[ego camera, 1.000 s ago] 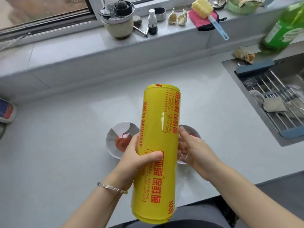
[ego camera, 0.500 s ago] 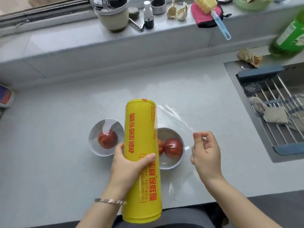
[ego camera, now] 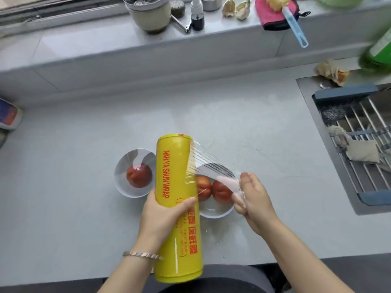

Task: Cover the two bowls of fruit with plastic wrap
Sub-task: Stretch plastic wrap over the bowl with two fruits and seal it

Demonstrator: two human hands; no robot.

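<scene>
My left hand [ego camera: 163, 214] grips a big yellow roll of plastic wrap [ego camera: 176, 187], held nearly upright over the counter. A clear sheet of film [ego camera: 211, 168] stretches from the roll's upper right side to my right hand [ego camera: 252, 197], which pinches its edge. Below the film stands a white bowl [ego camera: 213, 211] with two red fruits [ego camera: 221, 191], partly hidden by the roll. Left of the roll, a second white bowl [ego camera: 127, 187] holds one red fruit [ego camera: 139, 175] and is uncovered.
The grey counter [ego camera: 74, 187] runs to a sink [ego camera: 359, 132] with a drain rack and cloths on the right. A window ledge at the back carries a pot, a small bottle, garlic, a pink cloth and a brush. A green bottle [ego camera: 378, 51] stands at the far right.
The roll moved down and left, uncovering both bowls. My right hand pulled a sheet of film off the roll to the right and now holds it stretched over the right bowl.
</scene>
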